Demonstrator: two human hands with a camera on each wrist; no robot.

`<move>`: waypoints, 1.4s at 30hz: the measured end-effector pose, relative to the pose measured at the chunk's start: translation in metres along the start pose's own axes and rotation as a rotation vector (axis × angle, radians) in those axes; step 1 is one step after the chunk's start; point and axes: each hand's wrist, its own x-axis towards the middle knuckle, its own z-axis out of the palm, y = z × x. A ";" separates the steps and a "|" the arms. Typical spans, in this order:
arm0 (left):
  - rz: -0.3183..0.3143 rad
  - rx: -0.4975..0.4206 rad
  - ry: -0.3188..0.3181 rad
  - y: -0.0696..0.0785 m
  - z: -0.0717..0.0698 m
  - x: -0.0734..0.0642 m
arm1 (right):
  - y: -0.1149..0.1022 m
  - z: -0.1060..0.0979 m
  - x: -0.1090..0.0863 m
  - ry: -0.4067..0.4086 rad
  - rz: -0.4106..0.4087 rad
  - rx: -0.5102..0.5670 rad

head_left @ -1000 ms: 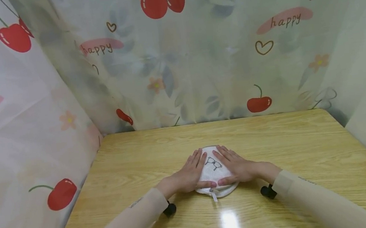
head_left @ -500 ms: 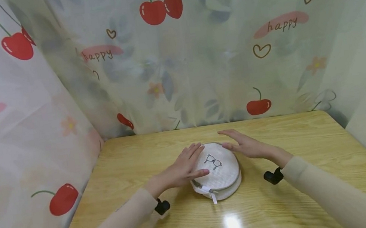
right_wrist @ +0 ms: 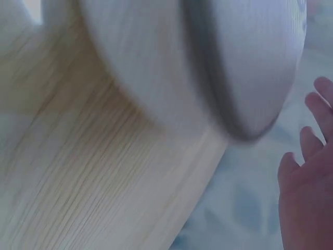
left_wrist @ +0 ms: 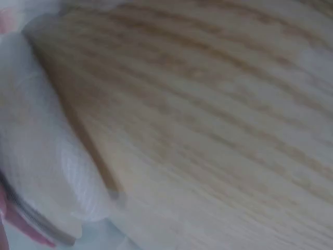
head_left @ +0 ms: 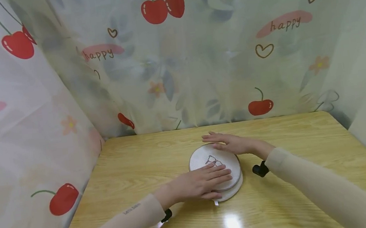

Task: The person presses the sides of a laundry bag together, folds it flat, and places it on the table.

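Observation:
A round white mesh zip pouch [head_left: 198,160] with a line drawing on its lid lies on the wooden table. My left hand [head_left: 204,182] rests across the front of the lid, fingers straight and pointing right, partly covering the drawing. Over the pouch's far right rim is my right hand [head_left: 235,143], its fingers stretched out to the left. The right wrist view has the pouch's side [right_wrist: 145,57] close up, with my right hand's fingers spread at the right edge. A dark zip line [left_wrist: 31,213] runs along the pouch in the left wrist view. A white pull tab [head_left: 216,202] pokes out at the front.
Behind the table [head_left: 141,160] hangs a curtain [head_left: 194,90] printed with cherries and the word "happy", which also closes off both sides. Black wrist cameras are strapped under both sleeves. Light reflects off the table's front.
Both hands lay flat on the pouch, then the right lifted away to the right. Now the left has slid right across the front, and the right has come back left over the far rim.

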 end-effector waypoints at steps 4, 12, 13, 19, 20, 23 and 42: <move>0.026 0.033 -0.047 0.003 0.009 0.004 | -0.003 0.010 0.013 -0.078 -0.061 -0.014; -0.027 0.037 -0.155 0.001 0.026 0.004 | 0.012 0.031 0.022 -0.192 -0.016 -0.159; -0.033 0.025 -0.168 0.001 0.028 0.005 | 0.014 0.033 0.022 -0.198 -0.009 -0.189; -0.035 -0.034 -0.210 0.002 0.032 0.007 | 0.020 0.038 0.020 -0.221 0.002 -0.199; -0.031 -0.038 -0.214 0.002 0.033 0.007 | 0.021 0.039 0.019 -0.223 -0.003 -0.184; -0.023 -0.042 -0.222 0.002 0.033 0.007 | 0.024 0.040 0.018 -0.222 -0.025 -0.168; 0.008 -0.009 -0.210 0.001 0.035 0.007 | 0.028 0.051 0.021 -0.187 -0.063 -0.292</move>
